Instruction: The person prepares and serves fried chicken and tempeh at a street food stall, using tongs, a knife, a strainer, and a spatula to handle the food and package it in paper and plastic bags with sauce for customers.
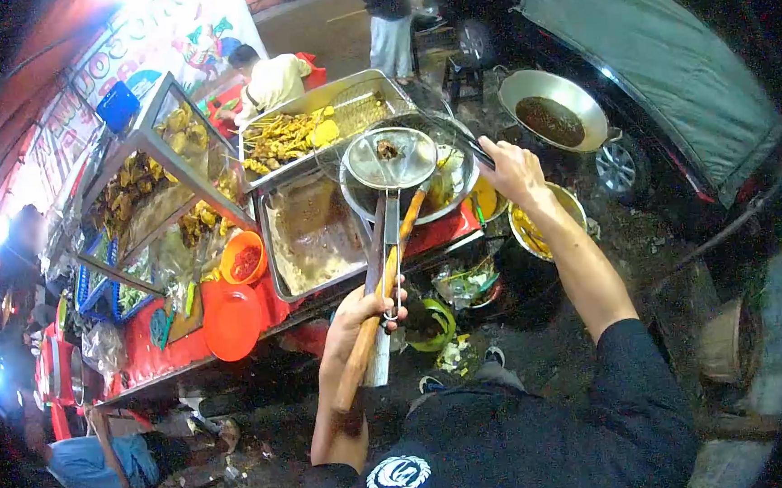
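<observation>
My left hand (364,316) is closed round several long handles, one of wood and one of metal. The metal one belongs to a round strainer (369,167) with a small brown piece in it, held over a large metal bowl (454,205). My right hand (515,174) is closed on a dark handle at the right side of that bowl; the far end of this tool is hard to make out. Beyond the bowl, a metal tray (262,117) holds skewers and yellow food. A second tray (274,252) with a brown, wet bottom lies left of the strainer.
A glass food case (158,124), a red plate (232,320) and an orange bowl (243,257) are at the left. A wok of dark oil (550,122) and a yellow-stained pot (568,203) stand right. Other people are at the top and lower left.
</observation>
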A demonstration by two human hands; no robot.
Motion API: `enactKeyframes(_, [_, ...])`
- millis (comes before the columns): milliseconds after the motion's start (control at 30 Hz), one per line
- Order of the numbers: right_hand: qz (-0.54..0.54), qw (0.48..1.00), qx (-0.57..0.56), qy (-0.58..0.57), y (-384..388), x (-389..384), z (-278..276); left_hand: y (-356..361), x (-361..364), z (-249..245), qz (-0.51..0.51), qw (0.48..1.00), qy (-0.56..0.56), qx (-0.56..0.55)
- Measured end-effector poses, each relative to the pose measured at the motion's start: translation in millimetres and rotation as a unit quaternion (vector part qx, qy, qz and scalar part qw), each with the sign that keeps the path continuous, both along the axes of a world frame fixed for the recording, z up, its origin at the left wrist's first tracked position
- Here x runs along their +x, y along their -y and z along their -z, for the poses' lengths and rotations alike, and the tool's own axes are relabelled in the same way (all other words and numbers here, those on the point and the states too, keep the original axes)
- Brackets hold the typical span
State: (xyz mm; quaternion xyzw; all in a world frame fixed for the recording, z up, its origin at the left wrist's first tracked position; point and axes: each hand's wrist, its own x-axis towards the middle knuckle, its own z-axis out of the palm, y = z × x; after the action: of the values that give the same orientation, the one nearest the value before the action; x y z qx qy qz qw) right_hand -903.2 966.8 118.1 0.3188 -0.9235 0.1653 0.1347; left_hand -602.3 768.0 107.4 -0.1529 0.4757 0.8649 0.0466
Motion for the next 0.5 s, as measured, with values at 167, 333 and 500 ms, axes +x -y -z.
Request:
enactKeyframes(167, [-0.004, 0.991, -0.130, -0.014, -19.2, -12.2, 15.5, 5.4, -3.1, -1.8, 0.003, 1.000, 0.001, -0.007])
enactKeyframes(333, [-0.023, 0.840, -0.297, 0.454, -95.4, 60.7, -9.6, 14.8, 6.6, -13.6, 0.001, 1.000, -0.013, 0.002])
enactKeyframes(500, [-0.034, 0.756, -0.134, 0.640, -103.0, 120.2, 59.0, 13.8, 21.6, -43.4, -0.034, 0.999, 0.000, -0.037])
